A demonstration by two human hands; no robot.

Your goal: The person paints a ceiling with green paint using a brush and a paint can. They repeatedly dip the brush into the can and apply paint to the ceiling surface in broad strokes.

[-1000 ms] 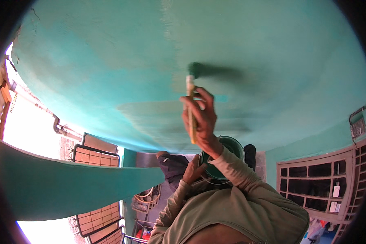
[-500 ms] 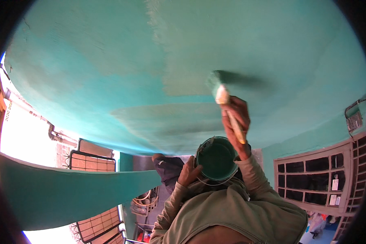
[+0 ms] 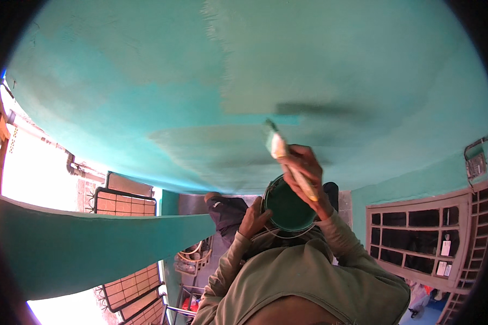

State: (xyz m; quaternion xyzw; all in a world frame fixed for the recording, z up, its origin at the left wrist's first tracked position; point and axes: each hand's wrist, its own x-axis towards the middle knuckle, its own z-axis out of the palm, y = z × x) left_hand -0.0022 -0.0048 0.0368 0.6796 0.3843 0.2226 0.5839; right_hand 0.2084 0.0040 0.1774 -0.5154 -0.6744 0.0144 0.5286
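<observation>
A flat paintbrush with a pale wooden handle is in my right hand (image 3: 302,169), its fingers wrapped round it. The bristles of this paintbrush (image 3: 275,142) are coated green and point up and left; whether they touch the wall is hard to tell. Below it my left hand (image 3: 255,218) grips the rim of a round paint bucket (image 3: 291,208) at its left side, thumb over the edge. Dark green paint lies inside, and a thin wire handle hangs at the front. Ahead, the turquoise wall (image 3: 244,65) carries a duller green painted area with a ragged left edge.
A low turquoise parapet (image 3: 103,252) runs along the left, with black metal grilles (image 3: 126,203) beyond it. At the right stands a window with a pinkish frame (image 3: 417,238). A rack (image 3: 192,260) with baskets is at lower left, and a grey box (image 3: 476,166) hangs far right.
My right hand has brought the paintbrush down and left, nearer the bucket. A dark wet streak shows on the wall above it. My left hand keeps its hold on the bucket.
</observation>
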